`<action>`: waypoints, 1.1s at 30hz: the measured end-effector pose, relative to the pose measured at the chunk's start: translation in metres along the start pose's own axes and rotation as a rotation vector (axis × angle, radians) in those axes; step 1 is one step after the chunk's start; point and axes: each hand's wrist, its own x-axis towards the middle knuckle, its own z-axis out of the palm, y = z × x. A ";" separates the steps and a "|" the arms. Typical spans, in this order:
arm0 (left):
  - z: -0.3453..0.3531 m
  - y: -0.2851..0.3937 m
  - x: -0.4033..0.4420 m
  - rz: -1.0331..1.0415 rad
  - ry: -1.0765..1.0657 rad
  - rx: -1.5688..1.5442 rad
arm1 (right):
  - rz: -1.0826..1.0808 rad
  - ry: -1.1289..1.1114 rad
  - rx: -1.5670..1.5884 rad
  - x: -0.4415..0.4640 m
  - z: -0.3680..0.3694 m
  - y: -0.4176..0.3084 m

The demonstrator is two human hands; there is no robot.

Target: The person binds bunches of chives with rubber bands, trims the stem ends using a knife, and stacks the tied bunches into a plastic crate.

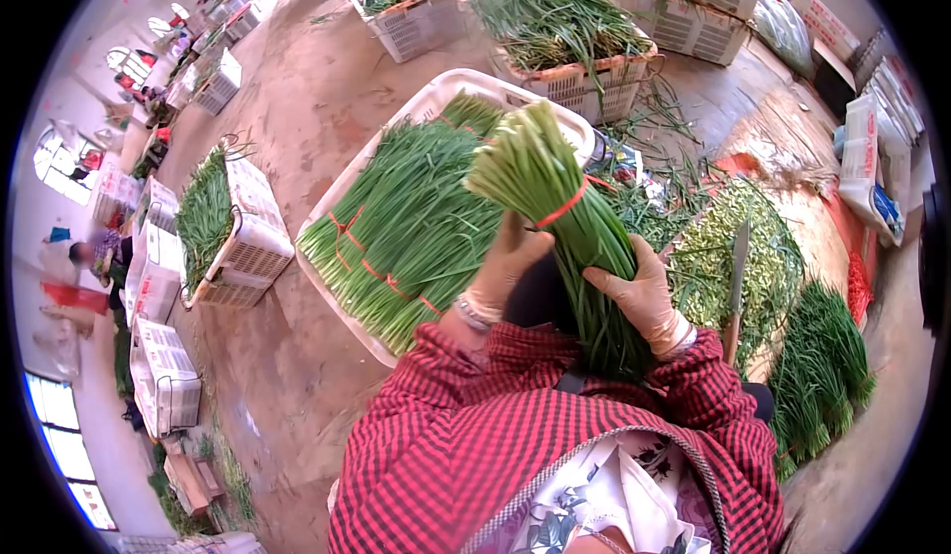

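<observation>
A thick bundle of garlic chives (555, 173) with an orange-red band is held up over my lap, its pale cut ends pointing up and away from me. My left hand (507, 267), in a thin pale glove, supports the bundle from the left, just below the band; part of its fingers is hidden behind the stalks. On the other side my right hand (646, 295), gloved too, is closed around the green leaves, thumb in front. Close by on the left, a white tray (584, 140) holds several banded bundles (396, 217) laid side by side.
To my right, a knife (740, 267) lies on a heap of trimmed stem ends (728, 232). Loose chives (817, 376) are piled nearer me, beside red bands (859, 287). Crates of chives stand ahead (584, 84) and left (263, 222). Another person (104, 257) is far left.
</observation>
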 end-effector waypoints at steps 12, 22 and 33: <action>0.053 -0.007 0.009 -0.383 0.058 -0.695 | -0.579 0.063 -1.103 -0.001 0.001 -0.027; 0.002 0.023 0.059 -0.149 0.417 -0.599 | 0.061 0.292 -0.491 -0.051 -0.163 0.057; -0.029 0.000 0.060 -0.160 0.381 -0.732 | 0.121 0.215 -0.135 -0.056 -0.157 0.016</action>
